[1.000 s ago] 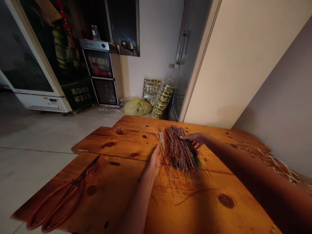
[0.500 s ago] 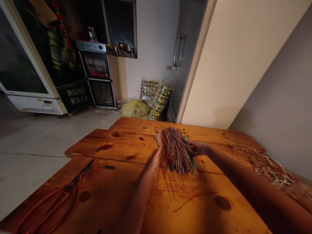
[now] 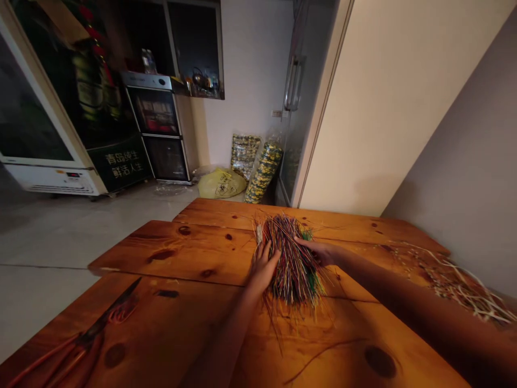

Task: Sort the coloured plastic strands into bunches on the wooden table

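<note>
Fingers (image 3: 275, 260) of both hands against a bundle of wires (image 3: 291, 277), mid-table.
The left hand (image 3: 262, 272) lies along the bundle's left side, fingers parted; the right hand (image 3: 322, 252) has its thumb on the right side, its other fingers partly hidden, so I cannot tell if they grip. A loose strand (image 3: 319, 358) lies nearer on the table (image 3: 173, 339). Scissors (image 3: 89, 337) lie at left beside a red tangle (image 3: 123, 310), pale scraps (image 3: 470, 297) at right.

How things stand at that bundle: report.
Left hand, right hand against opposite sides of multicoloured bundle. Near ends splayed. Scissors off left, not in the way.
</note>
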A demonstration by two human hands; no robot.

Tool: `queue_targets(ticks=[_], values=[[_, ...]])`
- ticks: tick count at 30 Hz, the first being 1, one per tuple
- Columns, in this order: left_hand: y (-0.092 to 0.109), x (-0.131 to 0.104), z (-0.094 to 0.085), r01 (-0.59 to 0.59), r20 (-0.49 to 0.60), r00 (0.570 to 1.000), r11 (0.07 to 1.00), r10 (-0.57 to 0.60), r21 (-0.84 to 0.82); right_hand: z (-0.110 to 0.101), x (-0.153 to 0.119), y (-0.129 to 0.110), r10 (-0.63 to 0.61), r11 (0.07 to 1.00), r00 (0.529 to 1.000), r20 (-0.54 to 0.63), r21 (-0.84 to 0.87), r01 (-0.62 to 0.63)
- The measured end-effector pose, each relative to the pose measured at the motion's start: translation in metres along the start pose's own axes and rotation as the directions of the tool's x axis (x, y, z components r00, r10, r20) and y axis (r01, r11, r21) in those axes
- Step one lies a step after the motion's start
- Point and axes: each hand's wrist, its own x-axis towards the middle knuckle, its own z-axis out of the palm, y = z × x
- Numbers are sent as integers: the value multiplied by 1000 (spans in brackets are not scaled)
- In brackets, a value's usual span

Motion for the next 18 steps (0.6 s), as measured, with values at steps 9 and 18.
queue_targets(ticks=[9, 18], values=[[-21, -22, 3, -222, 88, 975, 907, 204, 358, -22, -37, 22, -276, 949, 915, -294, -232, 212], [-32, -25, 2, -246, -88, 954, 919, 285, 310, 38, -30, -46, -339, 739, 904, -260, -669, 84]])
